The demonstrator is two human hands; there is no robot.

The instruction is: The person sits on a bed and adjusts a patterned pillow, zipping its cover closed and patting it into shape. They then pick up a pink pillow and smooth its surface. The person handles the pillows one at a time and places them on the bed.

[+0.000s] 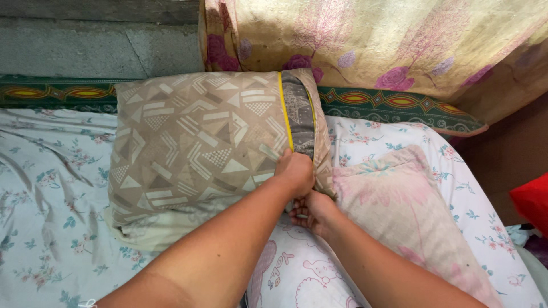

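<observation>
A brown pillow point(200, 142) with a pattern of pale triangles and stripes is seen lying on a bed point(51, 188) covered with a white flowered sheet, its top edge near the grey wall point(97, 45) at the head of the bed. The left hand point(295, 171) is closed over the pillow's lower right corner, just beside the yellow piping point(283, 108) that runs along a grey patterned band; the right hand point(311, 212) is held just below it, fingers curled in against the same corner, though exactly what is pinched there cannot be told. The brown case is judged to be almost fully drawn over the pillow: the top and right side are covered and smooth, while a strip of pale inner pillow point(154, 228) is left showing at the lower left edge, so that end is judged not yet finished. Two pillows are counted: the brown one and a faded pink pillow point(405, 211) lying just beside it to the right, touching it at the corner where the hands are. One hanging cloth point(371, 40) with pink roses is counted behind, one green patterned mat edge point(394, 105) under the sheet, one white cloth with cartoon animals point(302, 274) below the arms, and one red thing point(534, 199) at the right edge, too cut off to be named
</observation>
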